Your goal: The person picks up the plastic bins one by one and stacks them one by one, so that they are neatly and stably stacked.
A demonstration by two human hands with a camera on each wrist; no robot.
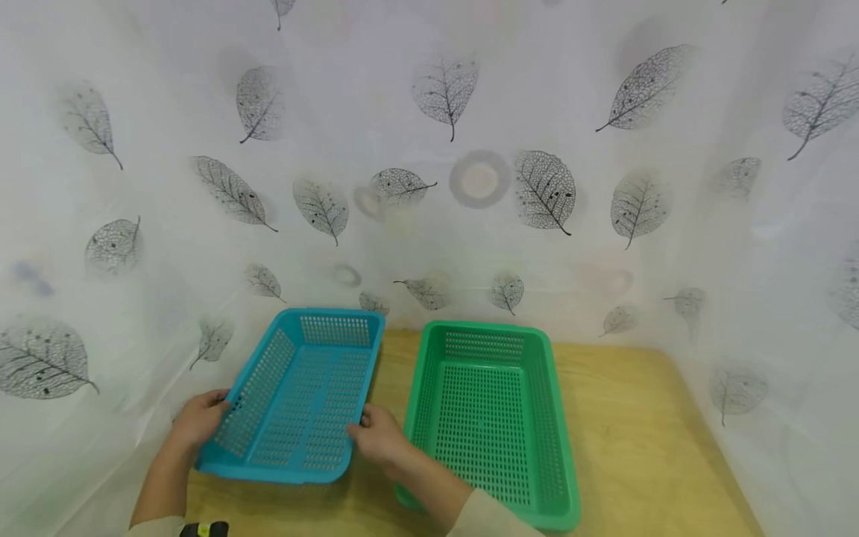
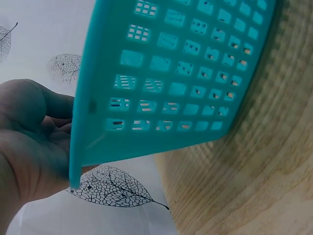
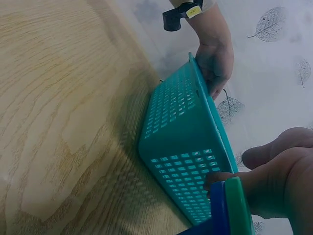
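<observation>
A blue perforated plastic basket (image 1: 317, 399) is held between both hands on the left of the table. My left hand (image 1: 199, 419) grips its left rim, thumb on top; the left wrist view shows fingers curled behind that rim (image 2: 78, 122). On the opposite side my right hand (image 1: 381, 436) pinches the right rim, with a fingertip against the perforated outer wall (image 3: 186, 171) in the right wrist view. The basket sits slightly turned, and nothing lies in it. Whether its base touches the table cannot be told.
Right of the blue basket stands a similar green basket (image 1: 564, 447), with my right forearm passing over its near left corner. Both rest by a wooden table (image 1: 624, 425). White sheeting (image 1: 416, 253) printed with leaves hangs behind and at both sides.
</observation>
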